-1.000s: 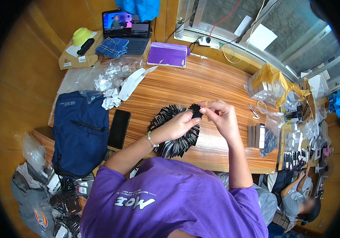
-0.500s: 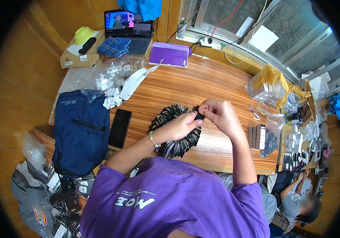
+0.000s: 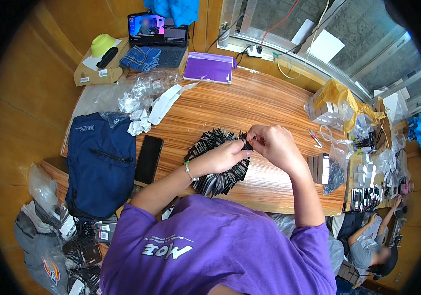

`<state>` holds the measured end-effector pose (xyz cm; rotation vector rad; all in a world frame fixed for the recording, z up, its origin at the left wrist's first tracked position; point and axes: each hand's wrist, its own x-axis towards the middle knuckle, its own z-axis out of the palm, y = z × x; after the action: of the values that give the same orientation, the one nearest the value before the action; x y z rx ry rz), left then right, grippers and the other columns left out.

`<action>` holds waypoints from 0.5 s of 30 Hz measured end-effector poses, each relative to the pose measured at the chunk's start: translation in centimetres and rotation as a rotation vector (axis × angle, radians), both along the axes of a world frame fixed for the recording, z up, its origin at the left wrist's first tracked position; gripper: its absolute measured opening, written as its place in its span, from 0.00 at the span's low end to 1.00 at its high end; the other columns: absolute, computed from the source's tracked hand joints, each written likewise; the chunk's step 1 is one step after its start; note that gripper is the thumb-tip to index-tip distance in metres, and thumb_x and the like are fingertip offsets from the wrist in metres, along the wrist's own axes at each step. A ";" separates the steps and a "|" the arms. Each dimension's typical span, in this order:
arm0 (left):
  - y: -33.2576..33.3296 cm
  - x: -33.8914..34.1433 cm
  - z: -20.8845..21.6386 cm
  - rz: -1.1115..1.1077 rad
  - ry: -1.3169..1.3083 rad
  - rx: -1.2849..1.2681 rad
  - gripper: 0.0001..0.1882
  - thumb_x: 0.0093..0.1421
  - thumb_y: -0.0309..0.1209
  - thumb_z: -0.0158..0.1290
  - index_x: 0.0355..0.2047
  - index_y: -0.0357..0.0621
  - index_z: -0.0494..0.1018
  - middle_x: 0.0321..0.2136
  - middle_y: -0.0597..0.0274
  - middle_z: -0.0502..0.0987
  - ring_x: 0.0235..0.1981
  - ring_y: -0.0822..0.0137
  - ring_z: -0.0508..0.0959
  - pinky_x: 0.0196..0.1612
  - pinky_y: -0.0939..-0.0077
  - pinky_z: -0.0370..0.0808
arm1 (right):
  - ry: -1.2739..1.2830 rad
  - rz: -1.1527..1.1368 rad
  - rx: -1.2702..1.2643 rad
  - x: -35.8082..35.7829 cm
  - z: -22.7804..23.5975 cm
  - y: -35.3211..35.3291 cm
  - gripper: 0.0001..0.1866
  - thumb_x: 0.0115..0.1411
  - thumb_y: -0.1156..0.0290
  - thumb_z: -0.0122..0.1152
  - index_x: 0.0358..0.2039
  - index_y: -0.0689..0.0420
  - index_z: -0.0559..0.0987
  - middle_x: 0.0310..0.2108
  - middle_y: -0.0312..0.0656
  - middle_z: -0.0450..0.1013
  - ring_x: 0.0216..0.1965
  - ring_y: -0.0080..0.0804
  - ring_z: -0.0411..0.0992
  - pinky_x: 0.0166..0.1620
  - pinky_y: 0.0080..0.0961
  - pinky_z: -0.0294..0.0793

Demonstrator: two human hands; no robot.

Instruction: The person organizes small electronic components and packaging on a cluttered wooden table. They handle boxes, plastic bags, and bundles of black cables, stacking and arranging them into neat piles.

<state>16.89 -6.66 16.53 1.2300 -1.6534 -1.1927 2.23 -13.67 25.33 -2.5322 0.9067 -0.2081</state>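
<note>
A round, fanned-out bundle of thin black cards or tags [image 3: 220,183] lies on the wood-grain table in front of me, its edges spread in a ring. My left hand [image 3: 226,154] reaches across it, thumb and fingers closed on a small black part of the bundle at its upper right. Close against it, my right hand [image 3: 275,143] is pinched at that same spot. What sits between the right fingertips is too small to make out. A black phone [image 3: 148,160] lies left of the bundle, beside my left forearm.
A navy backpack [image 3: 101,167] covers the table's left side, with crumpled clear plastic [image 3: 144,91] behind it. Farther back are a laptop [image 3: 159,39] and a purple folder [image 3: 209,68]. Small boxes [image 3: 318,168] and pliers [image 3: 315,138] lie at right. A co-worker [image 3: 367,250] sits lower right.
My right forearm has swung slightly to the right, with its fingertips staying at the same spot. My left hand has hardly moved. The co-worker has stretched out one arm.
</note>
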 end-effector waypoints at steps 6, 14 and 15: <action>-0.3 0.5 1.1 -0.136 -0.062 0.122 0.18 0.62 0.39 0.43 0.28 0.33 0.62 0.20 0.57 0.65 0.23 0.70 0.64 0.30 0.71 0.65 | -0.085 -0.067 -0.070 -0.4 0.9 -0.1 0.04 0.49 0.72 0.57 0.26 0.57 0.75 0.16 0.44 0.70 0.19 0.39 0.70 0.25 0.30 0.67; -0.2 0.3 0.1 -0.053 -0.051 0.099 0.18 0.63 0.39 0.42 0.27 0.35 0.61 0.18 0.59 0.62 0.22 0.71 0.63 0.29 0.73 0.64 | -0.101 -0.154 -0.100 -0.7 -0.4 -0.7 0.06 0.50 0.70 0.59 0.30 0.56 0.78 0.13 0.43 0.68 0.16 0.34 0.67 0.23 0.27 0.65; -0.2 0.3 0.0 -0.050 -0.040 0.114 0.18 0.63 0.39 0.42 0.27 0.34 0.61 0.19 0.59 0.63 0.23 0.71 0.63 0.29 0.72 0.64 | -0.119 -0.161 -0.057 -0.6 -0.4 -0.6 0.07 0.50 0.70 0.59 0.30 0.56 0.79 0.14 0.43 0.69 0.16 0.34 0.68 0.23 0.27 0.65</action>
<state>17.15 -6.89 16.54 1.2961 -1.6738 -1.3168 1.64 -14.25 24.95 -2.4685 1.0713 -0.4356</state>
